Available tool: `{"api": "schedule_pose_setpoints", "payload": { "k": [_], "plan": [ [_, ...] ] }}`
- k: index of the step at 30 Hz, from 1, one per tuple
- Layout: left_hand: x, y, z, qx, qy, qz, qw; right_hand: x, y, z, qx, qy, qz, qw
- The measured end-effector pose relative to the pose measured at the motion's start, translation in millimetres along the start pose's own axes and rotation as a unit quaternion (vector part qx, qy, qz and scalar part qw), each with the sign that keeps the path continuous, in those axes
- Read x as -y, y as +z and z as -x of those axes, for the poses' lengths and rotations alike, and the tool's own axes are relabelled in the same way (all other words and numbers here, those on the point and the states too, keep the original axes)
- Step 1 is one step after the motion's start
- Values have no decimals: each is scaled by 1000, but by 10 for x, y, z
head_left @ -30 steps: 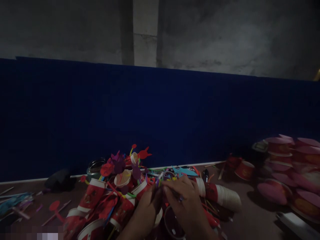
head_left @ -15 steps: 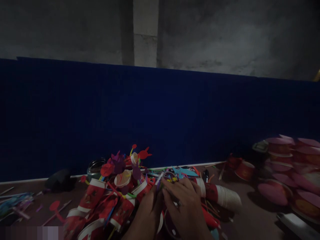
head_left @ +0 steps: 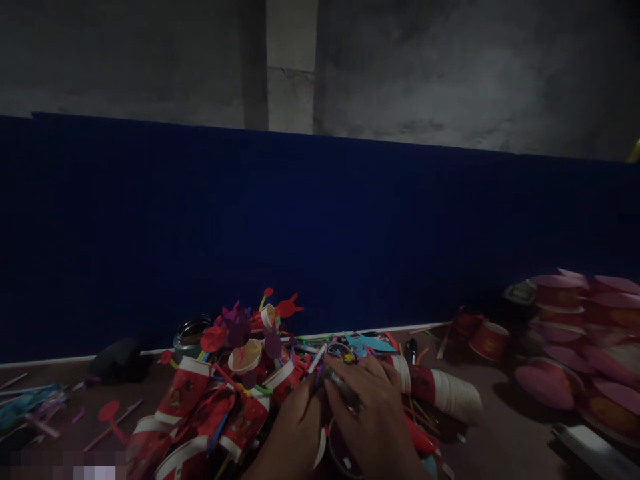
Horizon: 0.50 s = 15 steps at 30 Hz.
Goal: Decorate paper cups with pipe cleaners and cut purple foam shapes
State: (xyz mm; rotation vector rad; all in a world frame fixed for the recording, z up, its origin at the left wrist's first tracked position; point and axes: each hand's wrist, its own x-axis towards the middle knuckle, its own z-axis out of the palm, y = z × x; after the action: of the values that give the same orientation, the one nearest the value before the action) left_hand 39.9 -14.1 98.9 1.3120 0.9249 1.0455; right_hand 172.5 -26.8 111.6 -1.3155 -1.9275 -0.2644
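My left hand (head_left: 295, 427) and my right hand (head_left: 367, 410) meet over a heap of red paper cups (head_left: 200, 407) at the bottom middle. Their fingertips close together on a thin purple straw or stick (head_left: 319, 377) that pokes up between them. The right hand's fingers curl down over the pile, and the left hand's fingers are bunched against it. Paper flower shapes on sticks (head_left: 240, 327) stand up from the cups just left of my hands. The light is dim and small details are hard to make out.
A stack of nested cups (head_left: 440, 390) lies on its side to the right of my hands. Red bowls with pink lids (head_left: 575, 340) are piled at the far right. A glass jar (head_left: 190, 337) stands by the blue wall panel (head_left: 320, 233). Loose sticks litter the left.
My hands have stayed over the cup pile, with the fingers shifting slightly around the thin stick. Nothing else has moved.
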Motion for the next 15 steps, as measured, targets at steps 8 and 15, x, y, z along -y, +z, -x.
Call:
{"api": "schedule_pose_setpoints", "payload": {
  "k": [8, 15],
  "plan": [
    [-15, -51, -28, 16, 15, -18, 1000, 65, -56, 4, -46, 45, 7, 998],
    [23, -62, -49, 15, 20, -47, 999, 70, -47, 2, -33, 29, -5, 999]
  ]
}}
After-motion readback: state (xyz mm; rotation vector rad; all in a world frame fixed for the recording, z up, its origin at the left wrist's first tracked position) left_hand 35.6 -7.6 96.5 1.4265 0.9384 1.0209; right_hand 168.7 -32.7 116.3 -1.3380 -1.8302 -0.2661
